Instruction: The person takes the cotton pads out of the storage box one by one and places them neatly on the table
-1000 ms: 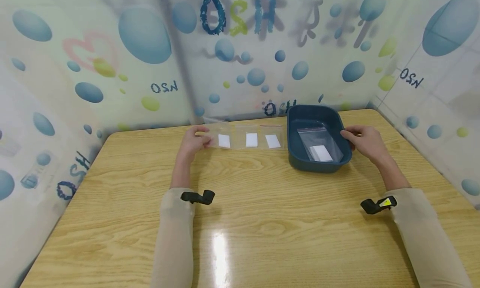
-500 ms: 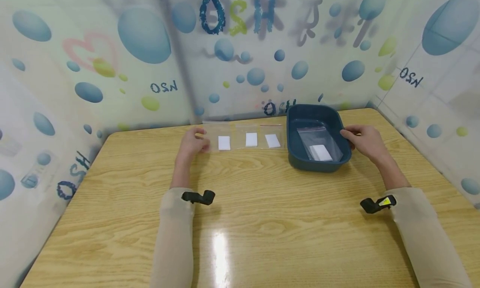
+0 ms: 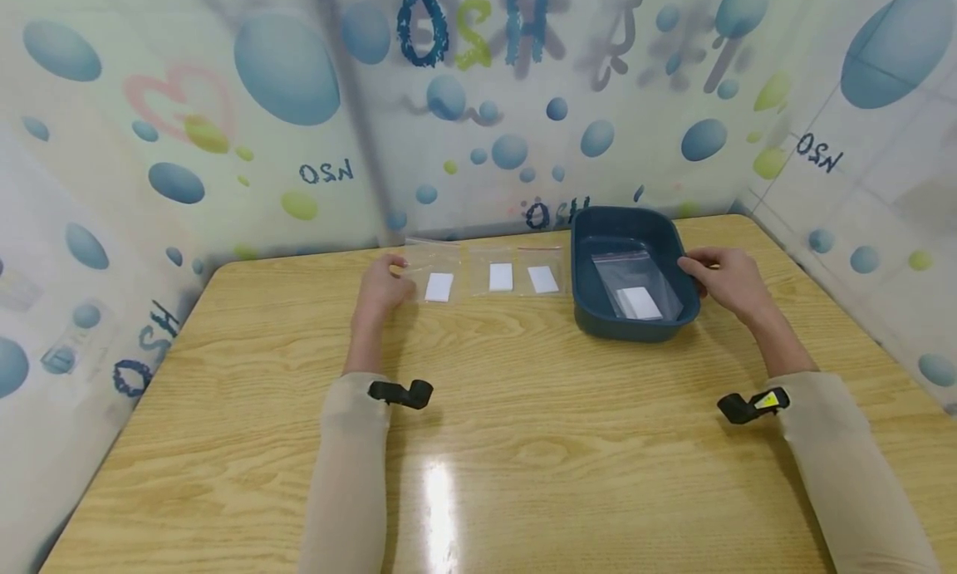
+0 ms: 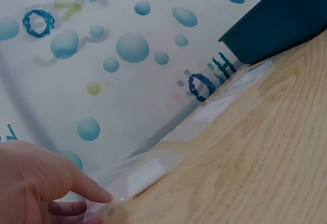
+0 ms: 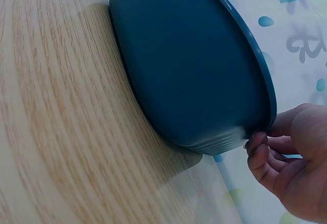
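Slightly turned is the leftmost bag [image 3: 435, 263] in the left hand [image 3: 384, 287], while the blue bin [image 3: 630, 330] stays

Compared with half a second ago, this clear bag has rotated a little: its white piece [image 3: 439, 287] sits more to the left and leans, where before it was almost straight. The middle bag [image 3: 492, 272] and the right bag [image 3: 542, 268] keep their places on the bench [image 3: 553, 441], in one row which ends beside the bin. So, I judge, the work is now at the left end of the row, and the leftmost bag is not quite level with its neighbours.

The left hand pinches this bag near its left edge, thumb and fingers close together. The right hand [image 3: 723, 279] holds the bin at its right rim.

The head view looks down into the bin, where an inner bag [image 3: 649, 277] with white contents lies; if more bags are under it, I cannot tell. The right wrist view does not show this inside, but it gives the outer wall with ribbed lines [image 5: 219, 141] and the curled fingers under the rim, mostly hidden from above. The left wrist view shows clearly the thumb tip on the plastic, with other fingers partly behind it
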Available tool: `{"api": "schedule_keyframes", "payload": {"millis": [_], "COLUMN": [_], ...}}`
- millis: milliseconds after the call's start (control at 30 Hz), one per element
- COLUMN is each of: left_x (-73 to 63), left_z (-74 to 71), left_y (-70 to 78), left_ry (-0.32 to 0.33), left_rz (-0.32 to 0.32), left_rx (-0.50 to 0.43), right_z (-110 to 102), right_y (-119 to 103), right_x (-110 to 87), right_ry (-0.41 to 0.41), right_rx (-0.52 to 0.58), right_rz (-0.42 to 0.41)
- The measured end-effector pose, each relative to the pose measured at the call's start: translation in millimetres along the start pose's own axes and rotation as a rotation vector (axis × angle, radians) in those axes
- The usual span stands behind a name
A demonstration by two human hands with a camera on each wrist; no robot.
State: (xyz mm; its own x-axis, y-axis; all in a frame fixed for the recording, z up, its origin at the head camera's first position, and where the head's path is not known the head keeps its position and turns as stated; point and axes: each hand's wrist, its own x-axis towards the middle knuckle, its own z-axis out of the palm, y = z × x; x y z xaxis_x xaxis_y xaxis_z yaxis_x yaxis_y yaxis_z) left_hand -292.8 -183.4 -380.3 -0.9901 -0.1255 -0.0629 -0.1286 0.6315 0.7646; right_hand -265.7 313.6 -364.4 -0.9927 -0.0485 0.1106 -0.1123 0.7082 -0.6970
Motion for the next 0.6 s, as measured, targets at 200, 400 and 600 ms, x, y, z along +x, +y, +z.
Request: {"api": "schedule_keyframes", "payload": {"millis": [200,400,600], "left_x": [-1.5,-5.9,-9.9], "left_z": [1.5,3.0,4.9], "left_y": [1.7,4.1,7.0], "left_ry": [0.006,0.024,0.046], "left_rz": [-0.023,-0.059,-0.062], "left_rx": [0.059,0.104,0.109], "right_z": [-0.2,-0.1,0.8], "right_y": [-0.5,-1.3,0.3], "right_x": [-0.2,-0.1,1.2], "right_ry": [0.009,0.009,0.000], "right_rx": [0.003,0.005,0.003], "right_rz": [0.006,0.014,0.022]}}
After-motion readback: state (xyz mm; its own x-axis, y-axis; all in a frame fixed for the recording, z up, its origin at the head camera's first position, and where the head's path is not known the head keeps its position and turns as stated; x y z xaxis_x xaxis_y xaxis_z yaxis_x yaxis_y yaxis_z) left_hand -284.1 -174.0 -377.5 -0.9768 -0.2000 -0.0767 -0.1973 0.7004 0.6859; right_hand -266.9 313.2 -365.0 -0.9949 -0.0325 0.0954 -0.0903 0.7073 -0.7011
